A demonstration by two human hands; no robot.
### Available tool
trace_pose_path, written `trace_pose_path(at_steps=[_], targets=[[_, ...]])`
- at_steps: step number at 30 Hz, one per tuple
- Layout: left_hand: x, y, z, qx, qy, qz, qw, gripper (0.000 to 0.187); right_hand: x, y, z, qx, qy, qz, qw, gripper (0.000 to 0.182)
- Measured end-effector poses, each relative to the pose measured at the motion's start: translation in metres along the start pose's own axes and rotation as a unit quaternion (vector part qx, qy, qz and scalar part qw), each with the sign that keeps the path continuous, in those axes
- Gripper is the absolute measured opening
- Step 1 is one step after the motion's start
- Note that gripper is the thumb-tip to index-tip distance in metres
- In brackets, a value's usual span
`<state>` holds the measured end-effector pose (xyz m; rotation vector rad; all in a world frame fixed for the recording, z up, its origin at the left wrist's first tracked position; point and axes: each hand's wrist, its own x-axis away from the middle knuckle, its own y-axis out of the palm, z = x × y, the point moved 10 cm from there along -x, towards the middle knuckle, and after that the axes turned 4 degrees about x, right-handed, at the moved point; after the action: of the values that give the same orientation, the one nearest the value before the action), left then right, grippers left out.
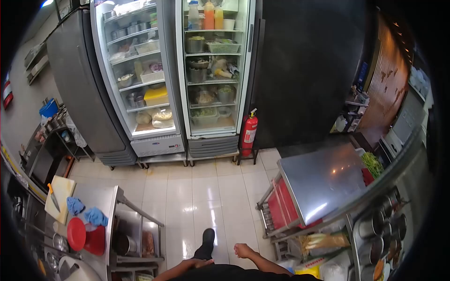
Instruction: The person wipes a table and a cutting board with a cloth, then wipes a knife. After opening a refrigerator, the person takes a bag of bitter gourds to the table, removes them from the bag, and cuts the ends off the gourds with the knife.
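Right now nothing is held: right hand (243,250) is loosely curled, left hand (199,263) lies flat w/ fingers together, both over the tiled floor (187,196) near the steel table (323,180), opposite the fridges (213,70).

Two fridges (173,75) stand side by side against the far wall, shelves stacked with containers. An extinguisher (249,131) stands just right of them. On the left, a tabletop (101,199) carries a cutting board (60,197) with a knife (53,196) on it, cloths (86,211) beside it. On the right stands another tabletop (323,180), with tubs on a shelf beneath. Open floor (201,196) lies between.
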<state>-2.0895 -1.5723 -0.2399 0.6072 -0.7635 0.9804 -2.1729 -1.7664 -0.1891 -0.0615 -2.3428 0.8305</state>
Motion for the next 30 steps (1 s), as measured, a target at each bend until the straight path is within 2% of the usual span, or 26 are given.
trace_pose_path(at_steps=[1,2,3,5,6,7,9,10,11,14,15,17,19,21,23,25,26,27,28,29,30], targets=[[-0.003,-0.02,0.006,0.008,0.003,-0.003,1.0,0.108,-0.02,-0.028,0.001,-0.101,0.051,0.024,0.993,0.02],[-0.004,-0.042,0.012,-0.018,-0.01,-0.005,1.0,0.108,-0.033,-0.068,-0.004,-0.096,0.09,0.11,0.985,0.029],[-0.007,-0.062,0.021,0.033,-0.012,-0.019,0.999,0.108,-0.05,-0.085,-0.008,-0.095,0.088,0.114,0.985,0.029],[-0.006,-0.122,0.04,0.019,-0.037,0.002,0.999,0.107,-0.081,-0.158,-0.032,-0.114,0.035,0.243,0.963,0.042],[-0.004,-0.154,0.054,0.011,-0.037,0.007,0.999,0.107,-0.095,-0.18,-0.035,-0.166,0.064,0.261,0.949,0.05],[0.007,-0.184,0.079,0.006,-0.034,0.007,0.999,0.107,-0.115,-0.205,-0.042,-0.164,0.065,0.266,0.948,0.05],[0.036,-0.211,0.141,-0.005,0.039,-0.113,0.993,0.103,-0.147,-0.256,-0.057,-0.137,0.014,0.325,0.936,0.045],[0.036,-0.244,0.159,-0.022,0.092,-0.069,0.993,0.098,-0.159,-0.286,-0.068,-0.126,-0.016,0.372,0.92,0.042],[0.031,-0.258,0.168,-0.018,0.094,-0.075,0.993,0.098,-0.168,-0.317,-0.075,-0.113,-0.045,0.415,0.902,0.04],[0.096,-0.292,0.28,-0.036,0.219,-0.152,0.963,0.091,-0.203,-0.39,-0.075,-0.156,-0.045,0.46,0.873,0.035],[0.107,-0.305,0.3,-0.043,0.258,-0.17,0.95,0.091,-0.214,-0.419,-0.077,-0.189,-0.054,0.468,0.861,0.035],[0.089,-0.337,0.3,-0.038,0.233,-0.169,0.957,0.092,-0.234,-0.475,-0.082,-0.232,-0.054,0.486,0.841,0.04],[0.069,-0.373,0.302,-0.033,0.213,-0.17,0.962,0.094,-0.25,-0.536,-0.091,-0.218,-0.067,0.543,0.808,0.041],[0.053,-0.413,0.299,-0.042,0.191,-0.092,0.976,0.096,-0.284,-0.591,-0.088,-0.232,-0.11,0.549,0.795,0.041],[0.048,-0.435,0.314,-0.029,0.153,-0.071,0.985,0.094,-0.309,-0.646,-0.091,-0.22,-0.111,0.579,0.777,0.034],[0.038,-0.462,0.326,-0.041,0.17,0.02,0.984,0.095,-0.349,-0.698,-0.085,-0.226,-0.133,0.569,0.779,0.03],[0.035,-0.47,0.333,-0.029,0.177,0.026,0.983,0.096,-0.36,-0.729,-0.088,-0.239,-0.137,0.57,0.774,0.032],[0.039,-0.477,0.335,-0.023,0.167,0.027,0.985,0.096,-0.371,-0.761,-0.09,-0.253,-0.14,0.571,0.768,0.036],[0.047,-0.485,0.341,0.006,0.178,0.036,0.983,0.096,-0.391,-0.792,-0.083,-0.256,-0.149,0.581,0.759,0.062],[0.055,-0.491,0.346,0.037,0.19,0.043,0.98,0.097,-0.39,-0.828,-0.091,-0.156,-0.187,0.663,0.707,0.071],[0.065,-0.499,0.344,0.077,0.185,0.049,0.978,0.1,-0.377,-0.857,-0.106,-0.174,-0.191,0.671,0.695,0.078]])
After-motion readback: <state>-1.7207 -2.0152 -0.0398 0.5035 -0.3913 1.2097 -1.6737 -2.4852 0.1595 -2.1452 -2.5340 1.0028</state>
